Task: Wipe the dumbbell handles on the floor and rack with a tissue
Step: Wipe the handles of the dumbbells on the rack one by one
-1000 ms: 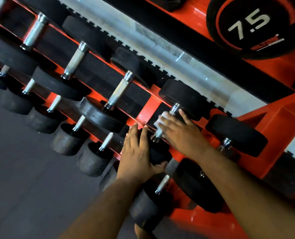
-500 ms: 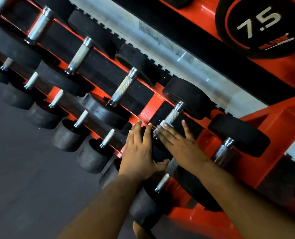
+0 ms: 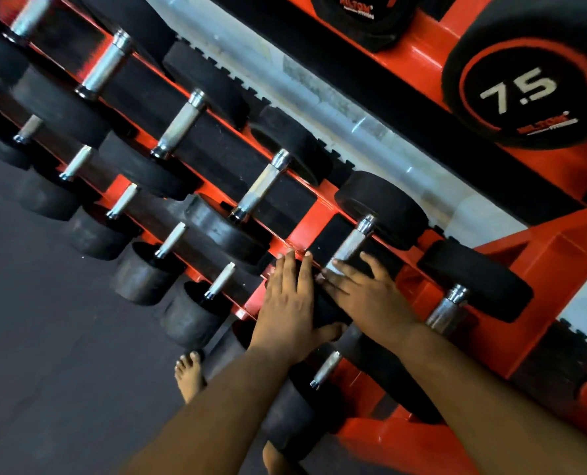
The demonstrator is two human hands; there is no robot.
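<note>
I see the right hand (image 3: 364, 296) lying with fingers straight over the lower end of one dumbbell handle (image 3: 350, 242) on the rack (image 3: 542, 269). Under its fingers there is a small pale patch, prob. the tissue (image 3: 329, 274), pressed on the handle's lower end; only a corner shows, so I cannot say how it is folded. The rest of this handle runs up and to the right from the fingertips, bare metal, to its upper black head (image 3: 384, 207).

The left hand (image 3: 287, 306) is flat, fingers straight and together, resting on the lower black head (image 3: 326, 306) of the same dumbbell, w/ the thumb going round its near edge. The two hands are just beside each other.

Both forearms cover part of the bottom row. A bare foot (image 3: 189, 375) stands on the dark floor (image 3: 45, 371) near the rack (a second foot is cut by the arm). The left end of the rack is blurred. Top right is a plate marked 7.5 (image 3: 518, 92).
</note>
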